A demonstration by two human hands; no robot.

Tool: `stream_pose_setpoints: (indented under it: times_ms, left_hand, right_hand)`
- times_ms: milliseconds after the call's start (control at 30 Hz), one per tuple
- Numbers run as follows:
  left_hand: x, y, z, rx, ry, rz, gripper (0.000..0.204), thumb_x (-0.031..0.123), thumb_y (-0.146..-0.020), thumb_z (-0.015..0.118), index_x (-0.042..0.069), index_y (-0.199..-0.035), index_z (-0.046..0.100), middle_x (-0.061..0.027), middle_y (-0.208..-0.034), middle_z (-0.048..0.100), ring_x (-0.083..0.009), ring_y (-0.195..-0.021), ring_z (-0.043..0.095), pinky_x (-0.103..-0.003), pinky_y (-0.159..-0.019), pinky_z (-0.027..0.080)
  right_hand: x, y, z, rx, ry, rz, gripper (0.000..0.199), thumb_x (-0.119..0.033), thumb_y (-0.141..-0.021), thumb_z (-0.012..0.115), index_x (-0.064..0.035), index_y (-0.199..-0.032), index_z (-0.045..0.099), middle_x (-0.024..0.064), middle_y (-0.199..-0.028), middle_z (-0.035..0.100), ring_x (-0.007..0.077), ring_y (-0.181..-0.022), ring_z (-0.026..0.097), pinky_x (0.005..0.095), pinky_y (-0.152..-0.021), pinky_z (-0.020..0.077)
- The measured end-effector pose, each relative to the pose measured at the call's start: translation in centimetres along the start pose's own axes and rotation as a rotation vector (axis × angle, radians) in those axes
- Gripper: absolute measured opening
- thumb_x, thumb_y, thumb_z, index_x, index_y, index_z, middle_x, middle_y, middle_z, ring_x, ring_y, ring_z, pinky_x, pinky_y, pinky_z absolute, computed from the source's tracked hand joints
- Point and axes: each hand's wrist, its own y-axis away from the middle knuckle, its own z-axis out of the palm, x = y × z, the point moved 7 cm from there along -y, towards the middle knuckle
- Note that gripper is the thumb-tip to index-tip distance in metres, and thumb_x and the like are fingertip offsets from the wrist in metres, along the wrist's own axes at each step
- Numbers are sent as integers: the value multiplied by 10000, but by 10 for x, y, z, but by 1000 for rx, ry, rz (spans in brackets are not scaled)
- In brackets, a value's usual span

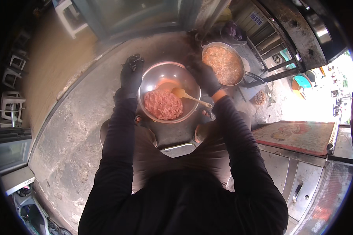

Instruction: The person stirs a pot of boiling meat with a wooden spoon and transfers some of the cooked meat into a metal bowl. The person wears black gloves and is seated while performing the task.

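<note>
Far left: white plastic stools [12,102] stacked by a wall, well apart from the work. Grey concrete floor [74,133] underfoot, stained.

Left hand [131,75], black-gloved, at the left rim of the bowl [153,76]; fingers curled loosely at the rim, something dark bunched at the fingertips — cannot tell whether gripping the rim or only resting against it.

Bowl: round, steel, on the floor between the feet. Pink minced meat [163,105] heaped in the lower half, upper half bare metal. Wooden spoon [188,96] lying in the bowl, head up against the meat, handle slanting down-right over the rim. Neither hand on the spoon.

Right hand [206,76], black-gloved, at the upper right rim of the bowl, between bowl and pan; fingers bent, hold unclear.

Pan [223,64]: steel, just right of the bowl, filled with an orange-brown crumbly mix, handle pointing right.

Further right: round floor drain [260,98], dark metal rack [278,51] above it, a patterned mat [298,137] lying on a steel cabinet [302,184].
</note>
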Motion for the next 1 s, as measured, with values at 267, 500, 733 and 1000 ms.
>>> stream_pose_setpoints:
  times_ms: [267,500,733,1000]
  left_hand:
    - [-52,24,-27,-334,-693,-267,758,485,-869,707,-4,-1418,523,-237,-1369,602,-354,-1271,590,-412,-1068,465]
    - [-59,58,-23,-306,-686,-392,336,235,-658,864,71,-941,787,-180,-958,747,-312,-931,738,-422,-844,570]
    - [-95,54,-7,-316,-624,-416,282,233,-823,684,46,-1016,769,-169,-1003,745,-322,-948,726,-435,-840,569]
    - [-94,63,-14,-196,-600,-354,335,236,-805,708,20,-1059,741,-185,-966,734,-364,-900,716,-454,-835,570]
  right_hand:
    - [-38,25,191,-420,220,-305,247,-274,-951,558,-111,-980,742,137,-1034,727,316,-994,689,446,-877,535]
    - [-55,2,250,-597,564,-118,415,-470,-775,758,-101,-966,746,149,-969,739,371,-969,698,486,-858,556]
    - [-59,7,243,-604,395,-426,240,-343,-815,750,-124,-908,720,146,-931,705,361,-908,687,491,-818,552]
    - [-35,20,219,-770,427,-406,372,-237,-846,724,-114,-1191,665,137,-1237,660,355,-1171,598,461,-1024,480]
